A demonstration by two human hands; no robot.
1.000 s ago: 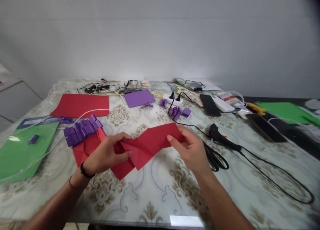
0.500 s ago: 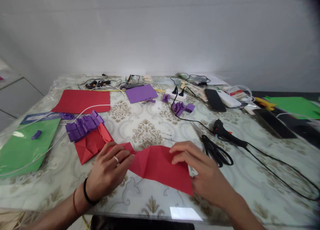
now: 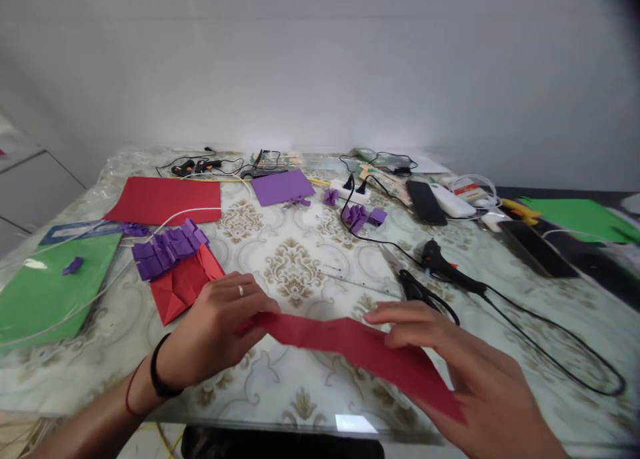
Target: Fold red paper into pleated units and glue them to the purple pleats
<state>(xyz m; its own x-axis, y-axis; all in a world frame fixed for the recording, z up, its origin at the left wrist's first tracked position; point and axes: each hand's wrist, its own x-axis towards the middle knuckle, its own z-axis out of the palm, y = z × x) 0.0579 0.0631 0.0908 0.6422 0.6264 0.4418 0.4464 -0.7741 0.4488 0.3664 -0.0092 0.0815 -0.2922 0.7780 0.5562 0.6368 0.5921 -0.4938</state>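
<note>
A creased sheet of red paper [image 3: 345,339] is stretched between my two hands above the table's front part, tilted so that it looks like a narrow strip. My left hand [image 3: 220,332], with a ring and a dark wrist band, grips its left end; the fingers hide that end. At the right end my right hand [image 3: 455,359] pinches the paper between thumb and fingers. Left of my left hand lies a folded red paper piece [image 3: 185,282], partly under a row of folded purple paper [image 3: 167,251]. Black-handled scissors [image 3: 423,289] lie beyond my right hand.
A black glue gun [image 3: 450,267] trails its cable on the right. Phones [image 3: 535,246] lie farther right. At the back are a power strip [image 3: 354,191], purple paper [image 3: 283,187] and red paper [image 3: 165,200]. A green packet [image 3: 55,292] is at left.
The red paper has been lifted and tilted toward edge-on. My right hand has moved right and nearer to me; my left hand has turned and closed round its end.
</note>
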